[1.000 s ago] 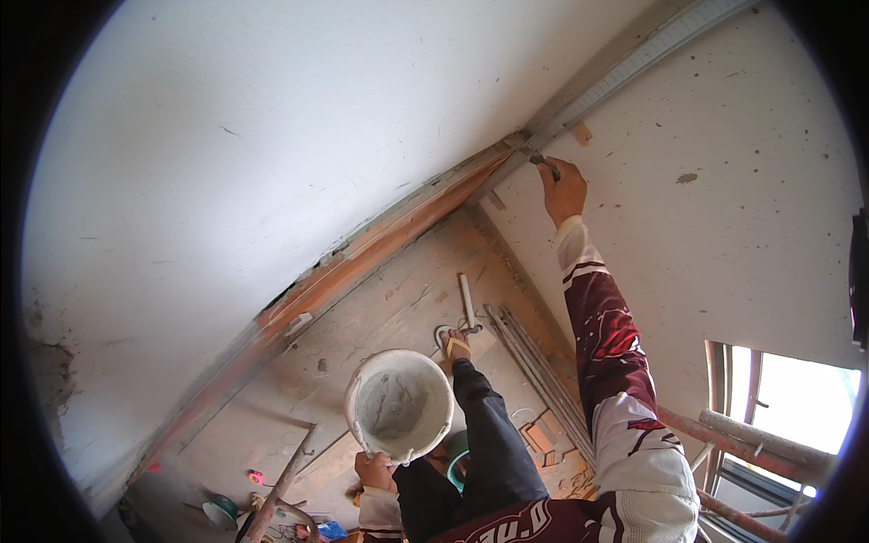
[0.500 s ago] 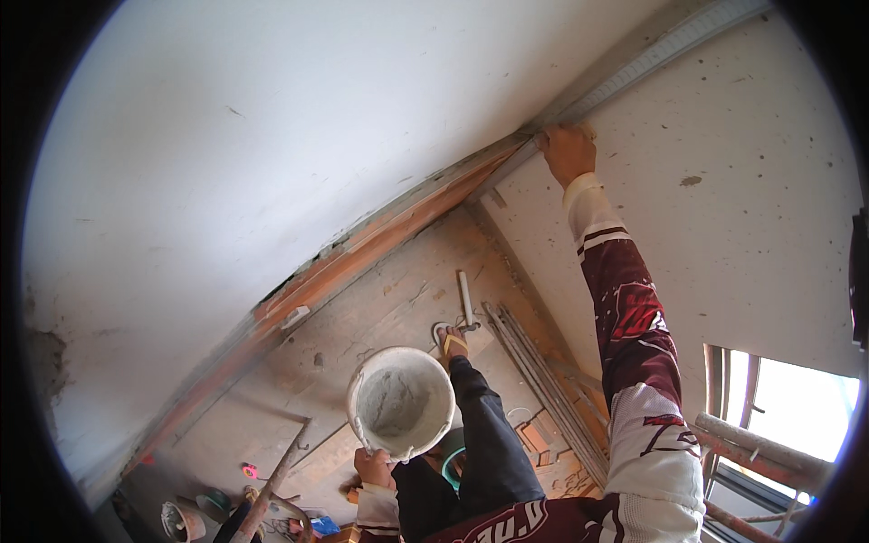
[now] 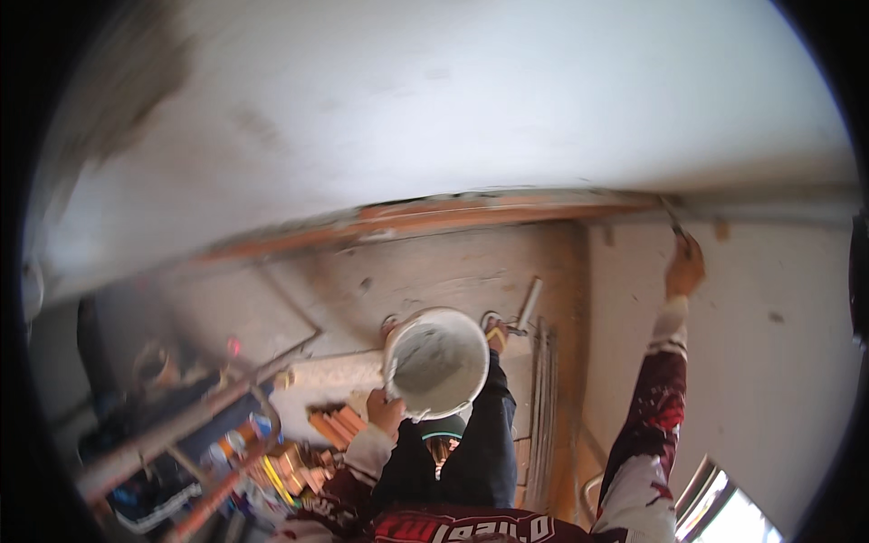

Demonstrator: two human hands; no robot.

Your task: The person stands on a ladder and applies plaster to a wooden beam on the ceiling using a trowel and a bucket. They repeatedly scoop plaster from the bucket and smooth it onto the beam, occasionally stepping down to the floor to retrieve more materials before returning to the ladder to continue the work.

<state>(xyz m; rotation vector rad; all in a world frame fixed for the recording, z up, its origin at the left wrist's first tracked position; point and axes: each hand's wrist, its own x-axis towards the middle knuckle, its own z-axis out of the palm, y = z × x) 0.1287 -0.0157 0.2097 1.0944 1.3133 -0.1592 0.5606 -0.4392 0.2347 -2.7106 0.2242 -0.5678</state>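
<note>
My left hand grips the near-left rim of a whitish bucket, holding it in front of my legs. Grey mortar lies in the bucket. At the right, my right arm reaches up to the wall corner, and my right hand is closed round a small trowel. Its thin blade points at the right end of a strip of exposed orange brick with rough grey edges. Motion blur hides whether the blade touches the strip.
White wall fills the top, another wall the right. Scaffold pipes stand lower left, with bricks and clutter below. Long poles and a short white pipe lie on the floor. A window is lower right.
The view has swung, so the brick strip now runs nearly level and more scaffold shows at left. My right hand has come away from the corner edge, and the trowel now shows. The bucket stays in my left hand.
</note>
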